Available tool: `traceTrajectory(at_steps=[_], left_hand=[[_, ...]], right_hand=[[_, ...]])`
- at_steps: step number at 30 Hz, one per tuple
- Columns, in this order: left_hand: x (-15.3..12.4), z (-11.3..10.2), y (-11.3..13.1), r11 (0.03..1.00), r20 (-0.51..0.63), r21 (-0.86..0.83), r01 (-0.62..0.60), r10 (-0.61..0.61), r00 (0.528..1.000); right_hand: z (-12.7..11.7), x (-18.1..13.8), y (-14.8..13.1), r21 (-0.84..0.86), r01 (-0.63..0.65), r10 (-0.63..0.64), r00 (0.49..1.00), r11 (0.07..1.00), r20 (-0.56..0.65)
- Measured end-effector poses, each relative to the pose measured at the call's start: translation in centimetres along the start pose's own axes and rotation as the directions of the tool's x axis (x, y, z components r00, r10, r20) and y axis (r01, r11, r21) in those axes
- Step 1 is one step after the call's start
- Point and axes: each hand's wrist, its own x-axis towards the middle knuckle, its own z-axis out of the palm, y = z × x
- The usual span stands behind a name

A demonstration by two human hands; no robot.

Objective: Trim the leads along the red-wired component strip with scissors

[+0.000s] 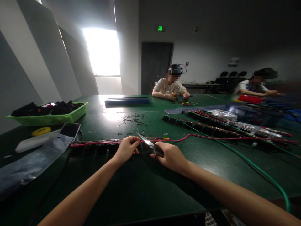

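Observation:
My right hand (170,155) is wrapped round the handles of a pair of scissors (148,142). The slightly parted blades point up and left, close to the fingertips of my left hand (127,148). That hand is closed, with thumb and fingertips pinching at a red wire (181,139); exactly what lies between the fingertips is partly hidden. The wire runs along a long dark strip of parts (94,145), which lies on the table under and left of my left hand, then stretches away to the right.
Behind the strip lies a heap of black offcuts (134,118). At left are a green basket (70,117) of black parts, a phone (68,131) and a plastic bag (35,163). More wired strips (207,127) and a green wire (249,160) lie right. Two people (168,86) sit across the table.

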Motion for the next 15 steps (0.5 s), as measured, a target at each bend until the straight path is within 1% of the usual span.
traceTrajectory(at_steps=[7,15], left_hand=[[0.09,-0.07,-0.09,1.000,0.021,0.023,0.008,-0.009,1.000],[0.05,-0.02,-0.02,1.000,0.008,0.008,0.000,0.000,1.000]], right_hand=[[-0.35,-0.09,-0.18,-0.113,-0.009,0.010,1.000,0.994,0.010],[-0.29,-0.02,-0.17,-0.120,-0.001,0.003,1.000,0.993,0.022]])
